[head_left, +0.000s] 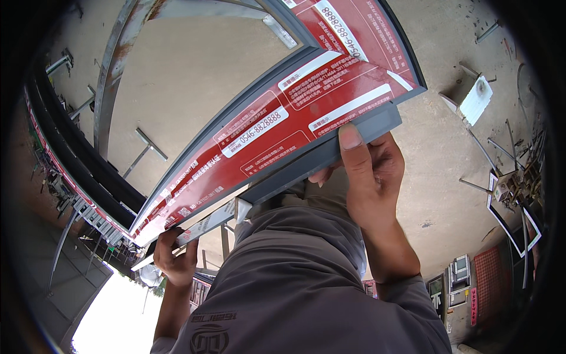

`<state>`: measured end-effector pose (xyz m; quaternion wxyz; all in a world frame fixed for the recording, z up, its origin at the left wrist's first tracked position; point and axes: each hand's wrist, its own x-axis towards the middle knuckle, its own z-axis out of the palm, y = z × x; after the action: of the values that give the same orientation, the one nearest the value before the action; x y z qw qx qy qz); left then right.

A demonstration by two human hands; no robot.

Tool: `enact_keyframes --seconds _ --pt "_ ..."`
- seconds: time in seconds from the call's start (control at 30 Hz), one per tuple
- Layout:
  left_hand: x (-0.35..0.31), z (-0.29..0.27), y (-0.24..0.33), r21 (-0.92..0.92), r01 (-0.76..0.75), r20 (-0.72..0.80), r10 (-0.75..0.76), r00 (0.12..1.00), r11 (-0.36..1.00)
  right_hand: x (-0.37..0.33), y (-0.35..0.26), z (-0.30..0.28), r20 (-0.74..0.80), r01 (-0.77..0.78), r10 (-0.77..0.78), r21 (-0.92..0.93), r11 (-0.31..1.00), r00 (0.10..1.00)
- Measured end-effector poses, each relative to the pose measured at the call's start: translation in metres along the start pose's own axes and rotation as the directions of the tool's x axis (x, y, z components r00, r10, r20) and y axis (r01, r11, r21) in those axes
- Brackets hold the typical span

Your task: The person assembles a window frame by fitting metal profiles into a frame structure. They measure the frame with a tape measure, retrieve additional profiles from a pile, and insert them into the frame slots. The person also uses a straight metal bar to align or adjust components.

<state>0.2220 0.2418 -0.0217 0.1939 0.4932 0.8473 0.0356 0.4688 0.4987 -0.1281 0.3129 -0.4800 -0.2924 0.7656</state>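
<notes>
A long frame covered in red printed film, with dark grey edges, lies across in front of my body. Along its near edge runs a dark grey bar. My right hand is closed around that bar near its right end, thumb on top and fingers beneath. A pale strip with print continues the line toward the left. The fingers of my left hand are curled on its left end. A small whitish flap stands where the pale strip meets the dark bar; whether they are one piece, I cannot tell.
A rusty metal beam curves past on the left, beside a metal stand. More dark frame bars lie at the far left. To the right are a white panel, piled metal pieces and a red mesh panel.
</notes>
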Motion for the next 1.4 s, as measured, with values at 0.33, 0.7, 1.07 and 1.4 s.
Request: enact_keyframes --seconds 0.33,0.7,1.07,1.4 --pt "0.004 0.008 0.009 0.120 -0.033 -0.142 0.050 0.989 0.992 0.000 -0.002 0.003 -0.017 -0.007 0.006 -0.066 0.998 1.000" --pt "0.001 0.017 0.010 -0.017 -0.008 -0.313 0.002 0.950 1.000 0.002 -0.015 0.004 0.037 0.018 -0.012 -0.161 0.987 0.999" --pt "0.018 0.033 0.013 0.149 -0.141 -0.496 0.198 0.845 0.979 0.010 -0.035 -0.003 0.019 -0.109 0.124 -0.347 0.931 0.992" --pt "0.041 0.011 0.015 0.207 -0.201 -0.371 0.267 0.890 0.958 0.018 -0.043 -0.012 0.036 -0.131 0.157 -0.387 0.913 0.987"
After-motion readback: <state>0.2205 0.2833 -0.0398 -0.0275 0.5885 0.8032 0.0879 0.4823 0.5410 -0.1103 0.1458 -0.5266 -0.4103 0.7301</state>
